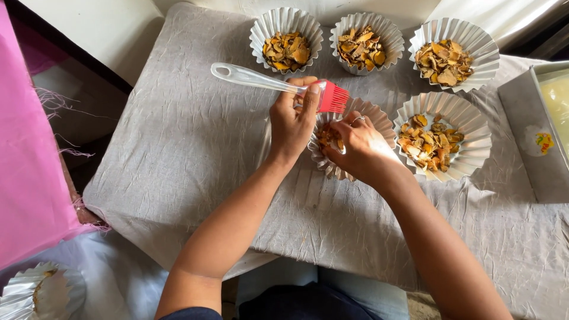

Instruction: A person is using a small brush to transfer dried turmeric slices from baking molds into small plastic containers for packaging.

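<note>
Left hand point(291, 121) pinches a clear-handled brush point(267, 83), red bristles pointing right over the far rim of the centre foil cup point(332, 170); right hand point(360, 145) curled, fingertips pressed into that cup's orange-brown chips; cup sits mid-worktop point(189, 136) on grey cloth — four filled foil cups point(443, 59) lie far and right of it; metal tray point(530, 118) at right edge; pink cloth point(24, 148) far left.

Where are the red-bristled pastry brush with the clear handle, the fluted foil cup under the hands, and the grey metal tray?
Red-bristled pastry brush with clear handle point(333, 96), head view, on the bristles.
Fluted foil cup under the hands point(372, 112), head view, on its far rim.
Grey metal tray point(526, 112), head view, on its left wall.
</note>
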